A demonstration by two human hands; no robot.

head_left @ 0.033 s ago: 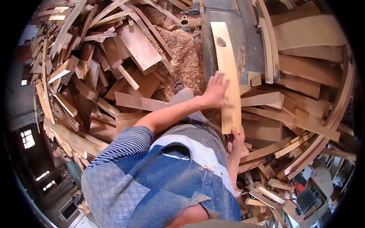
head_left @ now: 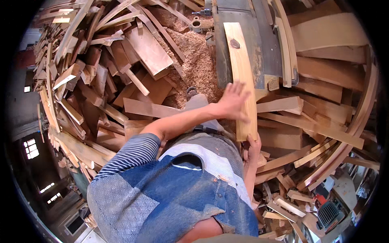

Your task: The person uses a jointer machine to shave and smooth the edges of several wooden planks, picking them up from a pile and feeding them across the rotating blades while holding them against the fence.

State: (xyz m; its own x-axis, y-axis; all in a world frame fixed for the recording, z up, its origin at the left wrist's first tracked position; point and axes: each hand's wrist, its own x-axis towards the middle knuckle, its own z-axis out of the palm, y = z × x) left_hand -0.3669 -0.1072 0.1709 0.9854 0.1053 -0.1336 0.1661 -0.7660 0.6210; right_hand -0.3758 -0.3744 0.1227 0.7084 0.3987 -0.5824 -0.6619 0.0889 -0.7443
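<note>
Pressing a pale wooden board [head_left: 243, 77] on a grey machine table [head_left: 221, 52].

Left hand [head_left: 234, 101] flat on top of board, fingers spread wide, gripping nothing. Right hand [head_left: 253, 148] closed around near end of board, holding from below. Sawdust heap [head_left: 194, 60] just beside table, wood offcuts [head_left: 101, 81] all around.

left hand [head_left: 233, 101] flat, right hand [head_left: 253, 146] gripping

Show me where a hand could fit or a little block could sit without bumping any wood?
Bare metal of the machine table lies left of the pale board, bordered by the sawdust heap. The left hand presses that board; the right hand grips its near end. Scrap piles crowd everywhere else.
</note>
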